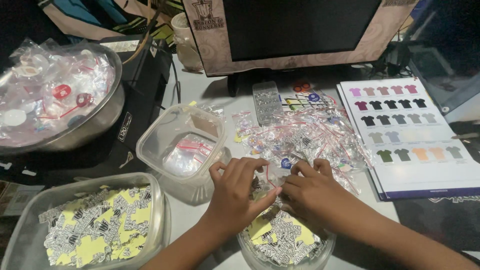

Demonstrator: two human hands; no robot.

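Both hands meet over a small clear bag (264, 181). My left hand (235, 192) is curled, thumb and first finger pinched on the bag's near edge. My right hand (310, 192) is curled too, its fingertips pressed on the other side of the same bag. The bag sits right between the two hands, just above a round tub of stickers (282, 240) that lies under my wrists.

I think the bag is very light and soft — thin plastic that bends and crinkles. It looks shiny, so it may slip. The best place to hold it seems to be the top edge with the red strip, pinched with the fingertips, not squeezed in the middle.

It is see-through with a thin red line along the top. Something small and dark shows inside, but I cannot tell what.

Just past my fingers lies a big pile of little bags (305, 135), each with a red strip and a tiny round thing inside. Left of my left hand sits a clear tub (182, 145) with a few empty bags — and nearer to me, a tub of yellow stickers (95, 225). Far to the left is a metal bowl (107, 107) full of bags. Right of my right hand lies a shirt colour chart (405, 130).
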